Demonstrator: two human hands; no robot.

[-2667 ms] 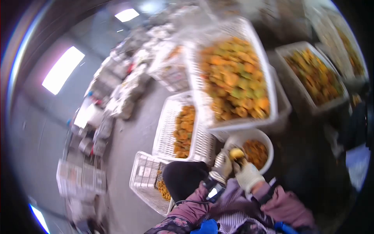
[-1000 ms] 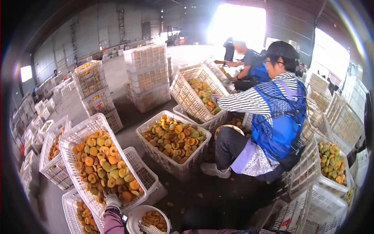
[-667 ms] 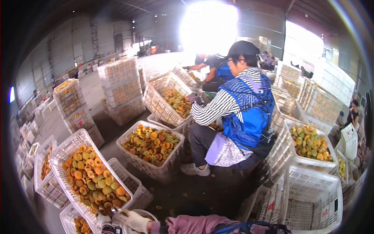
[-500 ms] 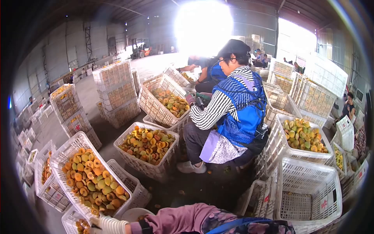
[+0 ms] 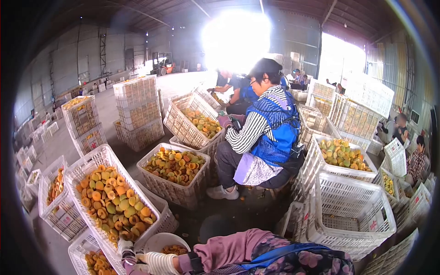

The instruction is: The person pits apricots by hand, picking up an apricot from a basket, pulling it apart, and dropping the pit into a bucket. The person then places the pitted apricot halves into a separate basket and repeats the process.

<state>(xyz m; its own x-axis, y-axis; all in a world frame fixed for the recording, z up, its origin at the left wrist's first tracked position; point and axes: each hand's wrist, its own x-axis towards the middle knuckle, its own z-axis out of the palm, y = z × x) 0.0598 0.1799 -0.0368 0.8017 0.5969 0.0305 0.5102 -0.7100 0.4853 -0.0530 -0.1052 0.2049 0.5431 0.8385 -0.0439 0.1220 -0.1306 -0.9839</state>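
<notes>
My left hand (image 5: 125, 246), in a striped knit glove, is at the bottom end of a tilted white plastic crate (image 5: 73, 176) full of halved apricots (image 5: 112, 201). Its fingers look closed, but whatever they hold is hidden. My right hand (image 5: 159, 263), in a pale striped glove, is just below and to the right, close to the left one. The fingers are drawn together around something too small to make out. Beside both hands stands a white bucket (image 5: 158, 240) with orange-brown pieces (image 5: 174, 250) in the bottom.
Another crate of apricots (image 5: 98, 263) sits at lower left. Ahead, a co-worker in a blue vest (image 5: 275, 123) sits by a crate of cut fruit (image 5: 173, 165) and a tilted crate (image 5: 183, 123). A crate with a bare bottom (image 5: 355, 201) stands at right. Stacked crates (image 5: 137, 105) rise behind.
My right hand has moved right, from over the lower-left crate to beside the bucket. My left hand has come into view at the crate's edge. The camera view has shifted slightly.
</notes>
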